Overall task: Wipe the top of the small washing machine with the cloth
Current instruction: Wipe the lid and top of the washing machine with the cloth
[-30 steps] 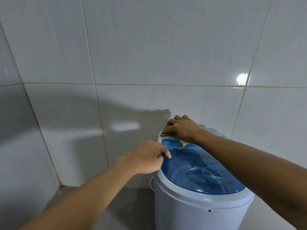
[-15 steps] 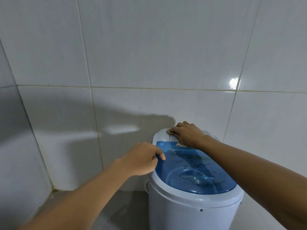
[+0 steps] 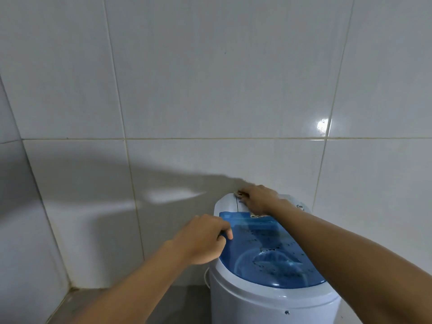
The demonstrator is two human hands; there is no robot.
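A small white washing machine [image 3: 261, 300] with a see-through blue lid [image 3: 268, 256] stands at the lower right against the tiled wall. My right hand [image 3: 259, 198] lies flat on the white back panel of its top and presses a small cloth [image 3: 256, 215] there; only scraps of the cloth show under the palm and at the fingertips. My left hand [image 3: 203, 238] rests curled against the lid's left edge, thumb and forefinger pinching the rim.
White glossy tiled walls [image 3: 210, 90] meet in a corner at the left. A grey floor [image 3: 140, 305] runs beside the machine at the lower left. A thin white hose loop [image 3: 206, 277] shows at the machine's left side.
My right hand has slid with the cloth from the left front of the back panel toward its far edge by the wall. My left hand has stayed on the lid's edge.
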